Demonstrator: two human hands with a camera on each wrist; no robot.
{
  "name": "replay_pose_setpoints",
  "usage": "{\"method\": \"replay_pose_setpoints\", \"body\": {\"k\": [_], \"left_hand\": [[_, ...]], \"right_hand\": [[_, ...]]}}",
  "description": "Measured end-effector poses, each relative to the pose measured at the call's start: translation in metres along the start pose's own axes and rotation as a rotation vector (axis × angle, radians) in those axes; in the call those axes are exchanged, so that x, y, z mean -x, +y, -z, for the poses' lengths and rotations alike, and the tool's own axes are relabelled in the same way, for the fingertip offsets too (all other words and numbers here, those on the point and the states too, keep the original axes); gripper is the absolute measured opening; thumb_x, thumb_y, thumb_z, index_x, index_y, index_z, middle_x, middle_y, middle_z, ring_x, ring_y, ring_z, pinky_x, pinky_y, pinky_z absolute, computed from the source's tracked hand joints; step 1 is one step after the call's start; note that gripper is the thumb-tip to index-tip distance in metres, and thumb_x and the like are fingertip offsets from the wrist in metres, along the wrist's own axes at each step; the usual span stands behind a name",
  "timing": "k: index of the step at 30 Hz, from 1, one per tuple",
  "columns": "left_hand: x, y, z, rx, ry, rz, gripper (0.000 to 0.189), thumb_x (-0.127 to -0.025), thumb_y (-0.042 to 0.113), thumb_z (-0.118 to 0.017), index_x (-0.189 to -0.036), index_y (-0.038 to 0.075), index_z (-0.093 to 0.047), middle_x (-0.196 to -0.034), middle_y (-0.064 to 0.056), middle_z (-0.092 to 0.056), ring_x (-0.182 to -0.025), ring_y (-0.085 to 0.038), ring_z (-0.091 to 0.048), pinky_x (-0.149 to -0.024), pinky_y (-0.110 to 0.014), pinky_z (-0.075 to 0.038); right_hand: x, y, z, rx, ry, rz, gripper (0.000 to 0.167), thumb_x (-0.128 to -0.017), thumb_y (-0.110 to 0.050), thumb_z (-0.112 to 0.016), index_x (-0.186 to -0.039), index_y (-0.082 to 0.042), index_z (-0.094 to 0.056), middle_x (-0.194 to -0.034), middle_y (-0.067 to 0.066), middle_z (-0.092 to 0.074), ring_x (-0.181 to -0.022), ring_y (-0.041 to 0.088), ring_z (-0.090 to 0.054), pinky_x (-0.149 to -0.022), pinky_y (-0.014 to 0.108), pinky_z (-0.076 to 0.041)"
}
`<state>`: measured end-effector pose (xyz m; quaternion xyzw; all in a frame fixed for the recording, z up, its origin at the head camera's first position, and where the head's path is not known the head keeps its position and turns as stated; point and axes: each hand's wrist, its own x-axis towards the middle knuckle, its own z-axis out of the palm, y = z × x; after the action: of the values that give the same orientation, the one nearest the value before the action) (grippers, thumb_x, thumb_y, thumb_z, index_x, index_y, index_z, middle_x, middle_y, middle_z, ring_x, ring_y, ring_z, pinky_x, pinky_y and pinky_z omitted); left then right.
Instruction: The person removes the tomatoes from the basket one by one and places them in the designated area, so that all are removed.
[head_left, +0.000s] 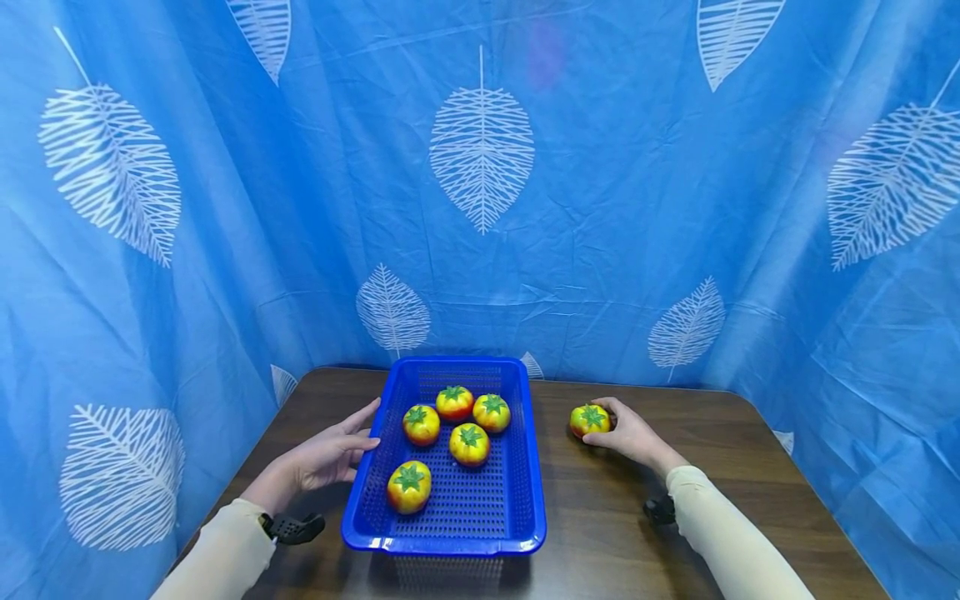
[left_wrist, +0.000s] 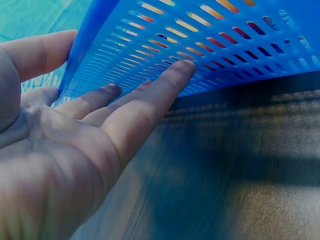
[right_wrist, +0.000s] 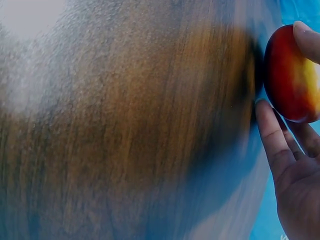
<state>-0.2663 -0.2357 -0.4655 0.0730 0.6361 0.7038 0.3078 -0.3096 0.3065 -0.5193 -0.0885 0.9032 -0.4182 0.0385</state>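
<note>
A blue perforated plastic basket (head_left: 537, 492) holds several red-and-yellow tomatoes with green star-shaped tops, one of them a front-left tomato (head_left: 409, 487). My left hand (head_left: 333, 457) is at the basket's left side, its fingers extended. In the left wrist view, the thumb is at the rim and the fingertips (left_wrist: 182, 70) lie against the slotted wall (left_wrist: 220, 37). To the right of the basket, my right hand (head_left: 633, 433) holds another tomato (head_left: 587, 422) between thumb and fingers. The right wrist view shows this tomato's (right_wrist: 287, 75) glossy red side close by the table surface.
The dark wood-grain table (head_left: 600, 517) extends around the basket. A blue curtain (head_left: 600, 250) with white leaf prints hangs behind the table and along both sides. Each wrist wears a black strap device, such as the left one (head_left: 296, 528).
</note>
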Motion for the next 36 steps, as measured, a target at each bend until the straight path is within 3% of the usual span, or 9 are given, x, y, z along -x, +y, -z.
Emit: {"method": "replay_pose_setpoints", "body": {"k": [18,28,36], "left_hand": [[-0.0011,-0.0014,0.0001,-0.012,0.021,-0.001,0.089,-0.105,0.019,-0.057,-0.165,0.032,0.008,-0.166,-0.03,-0.012,-0.13,-0.047,-0.054,-0.096,-0.062,-0.052],[-0.0007,-0.0021,-0.0001,-0.016,0.03,-0.003,0.089,-0.105,0.019,-0.058,-0.165,0.031,0.007,-0.165,-0.03,-0.014,-0.129,-0.046,-0.056,-0.095,-0.062,-0.052],[-0.0001,-0.0007,-0.0013,-0.024,0.033,-0.001,0.089,-0.105,0.02,-0.057,-0.165,0.031,0.007,-0.164,-0.031,-0.019,-0.13,-0.046,-0.055,-0.096,-0.062,-0.052]], "right_hand": [[0.0003,0.0025,0.0,0.017,-0.002,0.002,0.078,-0.089,-0.034,-0.081,-0.148,0.0,-0.044,-0.14,0.023,-0.052,-0.119,0.036,-0.056,-0.105,0.055,-0.047],[0.0012,0.0013,0.0024,0.009,-0.021,0.025,0.089,-0.088,-0.034,-0.083,-0.154,0.002,-0.036,-0.152,0.027,-0.042,-0.127,0.041,-0.05,-0.111,0.06,-0.039],[0.0037,0.0001,0.0042,0.004,-0.029,0.017,0.09,-0.088,-0.033,-0.083,-0.156,0.0,-0.034,-0.153,0.027,-0.04,-0.129,0.042,-0.05,-0.111,0.059,-0.04]]}}
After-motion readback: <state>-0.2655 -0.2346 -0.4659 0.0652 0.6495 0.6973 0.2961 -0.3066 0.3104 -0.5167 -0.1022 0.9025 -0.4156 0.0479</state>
